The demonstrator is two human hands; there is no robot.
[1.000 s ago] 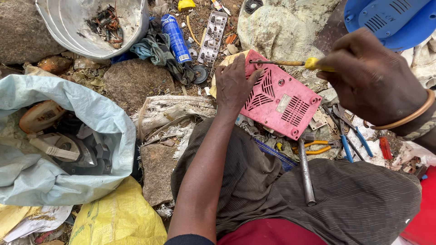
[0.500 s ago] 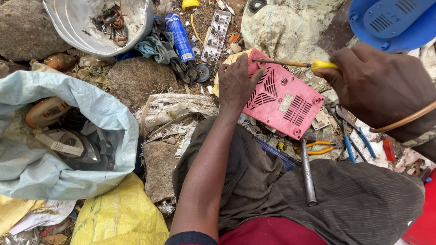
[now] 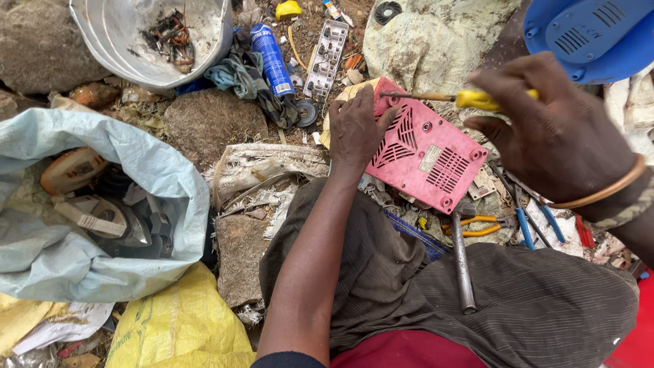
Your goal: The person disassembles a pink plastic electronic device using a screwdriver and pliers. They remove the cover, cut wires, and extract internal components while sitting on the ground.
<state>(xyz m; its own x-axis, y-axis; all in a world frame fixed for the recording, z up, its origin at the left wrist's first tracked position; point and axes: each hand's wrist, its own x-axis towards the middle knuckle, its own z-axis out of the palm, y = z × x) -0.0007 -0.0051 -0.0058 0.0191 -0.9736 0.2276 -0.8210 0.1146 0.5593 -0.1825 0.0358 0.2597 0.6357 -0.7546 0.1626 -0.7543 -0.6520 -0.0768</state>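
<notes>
A pink plastic casing (image 3: 429,153) with vent slots lies tilted on the ground in front of my knees. My left hand (image 3: 354,129) grips its left edge and holds it down. My right hand (image 3: 552,129) is closed around a yellow-handled screwdriver (image 3: 477,99). The screwdriver's metal shaft points left, and its tip rests at the casing's upper left corner next to my left fingers.
A metal basin (image 3: 136,48) with scrap stands at top left, a blue spray can (image 3: 271,60) and a white socket strip (image 3: 325,58) beside it. A pale sack (image 3: 102,225) holds old irons. Pliers (image 3: 477,226) and a metal rod (image 3: 462,262) lie by my knee. A blue fan housing (image 3: 593,34) sits at top right.
The view has shifted slightly. My right hand with the screwdriver has moved a little lower and right. My left hand stays on the pink casing.
</notes>
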